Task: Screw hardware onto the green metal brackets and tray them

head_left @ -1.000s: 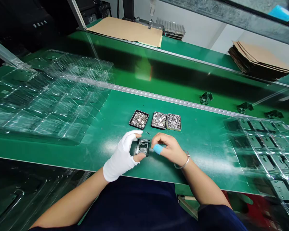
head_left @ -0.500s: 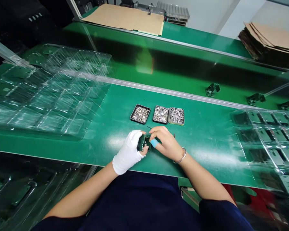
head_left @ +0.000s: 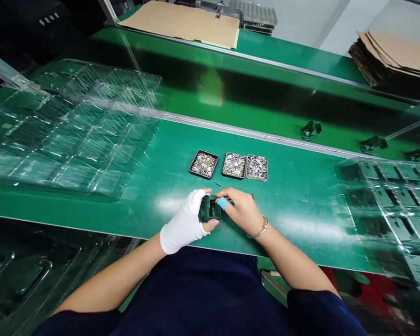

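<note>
A small dark green circuit board assembly [head_left: 212, 209] is gripped in my left hand [head_left: 186, 218], which wears a white glove with bare fingertips. The glove hides its left side. My right hand [head_left: 243, 209], with a blue finger cover and a bangle at the wrist, has its thumb and fingers pinched at the assembly's upper right edge. Whatever lies between those fingertips is too small to make out. Just beyond the hands, a thin dark tool tip [head_left: 217, 184] shows on the green bench [head_left: 154, 186].
Three small trays of tiny metal parts stand beyond my hands: a left tray [head_left: 203, 164], a middle tray [head_left: 234, 165] and a right tray [head_left: 256, 167]. Clear plastic trays [head_left: 101, 179] fill the left side. A blister tray [head_left: 385, 198] with flat green boards lies right.
My left thumb has shifted down and right, showing more of the assembly. My right hand has moved slightly left and its fingertips sit a little lower over the board.
</note>
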A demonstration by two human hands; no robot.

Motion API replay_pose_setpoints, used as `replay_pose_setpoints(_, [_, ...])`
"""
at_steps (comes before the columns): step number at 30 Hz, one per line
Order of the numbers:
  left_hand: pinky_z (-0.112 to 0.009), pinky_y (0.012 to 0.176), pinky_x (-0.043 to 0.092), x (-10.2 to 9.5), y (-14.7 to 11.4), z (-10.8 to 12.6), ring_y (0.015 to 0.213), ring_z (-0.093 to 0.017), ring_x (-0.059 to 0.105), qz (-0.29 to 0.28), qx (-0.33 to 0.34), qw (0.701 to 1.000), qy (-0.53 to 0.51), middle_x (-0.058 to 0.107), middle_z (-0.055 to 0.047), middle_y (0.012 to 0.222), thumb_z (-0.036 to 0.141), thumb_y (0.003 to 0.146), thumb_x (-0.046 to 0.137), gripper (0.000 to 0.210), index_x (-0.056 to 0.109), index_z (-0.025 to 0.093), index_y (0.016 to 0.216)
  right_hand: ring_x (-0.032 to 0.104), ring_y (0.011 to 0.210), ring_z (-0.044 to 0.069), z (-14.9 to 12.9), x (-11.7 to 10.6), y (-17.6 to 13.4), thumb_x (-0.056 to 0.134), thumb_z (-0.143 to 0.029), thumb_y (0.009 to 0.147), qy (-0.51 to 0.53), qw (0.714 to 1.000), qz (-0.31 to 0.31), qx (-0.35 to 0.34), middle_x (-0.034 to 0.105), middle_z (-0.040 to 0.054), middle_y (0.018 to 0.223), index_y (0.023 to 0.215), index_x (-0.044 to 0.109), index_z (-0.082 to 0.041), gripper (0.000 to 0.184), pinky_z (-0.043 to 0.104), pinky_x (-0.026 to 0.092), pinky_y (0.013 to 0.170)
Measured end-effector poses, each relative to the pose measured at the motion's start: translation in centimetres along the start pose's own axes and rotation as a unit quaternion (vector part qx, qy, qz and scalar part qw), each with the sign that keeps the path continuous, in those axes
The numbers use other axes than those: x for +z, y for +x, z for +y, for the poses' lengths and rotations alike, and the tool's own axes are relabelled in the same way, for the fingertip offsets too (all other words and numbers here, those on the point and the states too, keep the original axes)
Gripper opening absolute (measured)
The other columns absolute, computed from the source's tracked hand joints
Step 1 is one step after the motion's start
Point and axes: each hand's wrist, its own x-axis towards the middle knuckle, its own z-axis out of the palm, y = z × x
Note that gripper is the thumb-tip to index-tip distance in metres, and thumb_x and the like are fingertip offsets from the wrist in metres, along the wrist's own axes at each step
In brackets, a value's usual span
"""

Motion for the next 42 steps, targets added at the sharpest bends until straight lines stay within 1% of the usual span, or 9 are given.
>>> replay_pose_setpoints(6, [-0.034,0.073,0.047,-2.8,2.5,1.5,0.078,-0.021,0.059,-0.097,-0.004,0.99,0.104,0.062,-0.003,0.078,0.026,0.085,0.045,0.015,0.058,0.019,0.083,0.065,0.088,0.017,-0.3,-0.1,0.0,0.048,-0.012,0.087,-0.075,0.995,-0.068,-0.025,0.069,0.0047,0.095,0.095,0.062,-0.019,0.018,0.027,0.05,0.079])
replay_pose_setpoints(12, [-0.039,0.083,0.045,-2.8,3.3,1.8,0.064,-0.019,0.055,-0.114,0.08,0.955,0.262,0.059,-0.003,0.065,0.017,0.081,0.047,0.015,0.059,0.017,0.071,0.062,0.091,0.021,-0.5,0.3,-0.2,0.042,-0.001,0.075,-0.155,0.982,-0.097,-0.051,0.067,0.0085,0.099,0.102,0.058,-0.016,0.035,0.03,0.049,0.079])
replay_pose_setpoints(21, [-0.036,0.085,0.046,-2.3,3.5,2.2,0.061,-0.017,0.054,-0.106,0.084,0.948,0.289,0.055,-0.001,0.061,0.015,0.08,0.05,0.015,0.056,0.017,0.066,0.059,0.078,0.021,-0.8,0.5,0.0,0.04,-0.003,0.072,-0.187,0.976,-0.073,-0.08,0.063,0.0076,0.084,0.09,0.054,-0.016,0.026,0.029,0.047,0.069])
replay_pose_setpoints(24, [-0.038,0.087,0.045,-2.5,3.6,1.9,0.066,-0.019,0.057,-0.116,0.074,0.952,0.274,0.057,-0.002,0.064,0.016,0.082,0.048,0.016,0.058,0.017,0.069,0.059,0.077,0.02,-0.8,0.4,0.0,0.041,-0.003,0.074,-0.165,0.982,-0.063,-0.07,0.063,0.0072,0.084,0.09,0.054,-0.016,0.024,0.028,0.045,0.068])
replay_pose_setpoints(27, [-0.037,0.087,0.047,-3.0,3.2,1.2,0.088,-0.022,0.061,-0.097,0.044,0.977,0.184,0.065,-0.006,0.089,0.026,0.087,0.047,0.018,0.06,0.016,0.095,0.059,0.076,0.018,-0.4,-0.2,0.2,0.044,-0.006,0.079,-0.122,0.991,-0.046,-0.022,0.063,0.0052,0.083,0.088,0.055,-0.017,0.018,0.026,0.043,0.068])
replay_pose_setpoints(30, [-0.039,0.093,0.047,-2.7,2.0,0.3,0.112,-0.025,0.055,-0.037,0.007,0.996,0.081,0.056,-0.012,0.121,0.041,0.084,0.054,0.049,0.043,0.015,0.125,0.058,0.069,0.016,0.3,-0.7,0.6,0.047,-0.008,0.082,-0.095,0.993,-0.029,0.069,0.063,0.0027,0.078,0.088,0.055,-0.017,0.014,0.023,0.041,0.065])
replay_pose_setpoints(33, [-0.045,0.099,0.044,-1.5,0.7,-0.4,0.12,-0.03,0.05,-0.02,0.012,0.996,0.081,0.049,-0.017,0.129,0.039,0.076,0.064,0.065,0.037,0.013,0.129,0.057,0.065,0.015,0.7,-1.0,0.9,0.048,-0.004,0.079,-0.11,0.983,-0.067,0.129,0.063,0.0014,0.074,0.093,0.056,-0.016,0.02,0.023,0.039,0.063])
replay_pose_setpoints(37, [-0.046,0.096,0.047,-0.9,-0.1,-1.0,0.113,-0.03,0.054,0.01,0.014,0.993,0.118,0.055,-0.016,0.12,0.023,0.076,0.061,0.051,0.042,0.014,0.123,0.058,0.076,0.017,1.1,-1.6,0.9,0.046,-0.005,0.081,-0.16,0.975,-0.115,0.107,0.066,0.0032,0.084,0.096,0.059,-0.018,0.023,0.024,0.039,0.067])
replay_pose_setpoints(42, [-0.048,0.099,0.045,-2.6,-0.6,-1.8,0.119,-0.032,0.051,-0.031,0.015,0.99,0.135,0.052,-0.017,0.127,0.024,0.075,0.065,0.06,0.039,0.015,0.128,0.051,0.085,0.02,2.7,-2.6,-0.1,0.048,-0.001,0.075,-0.25,0.951,-0.184,0.015,0.061,0.0066,0.092,0.091,0.06,-0.018,0.026,0.028,0.04,0.075])
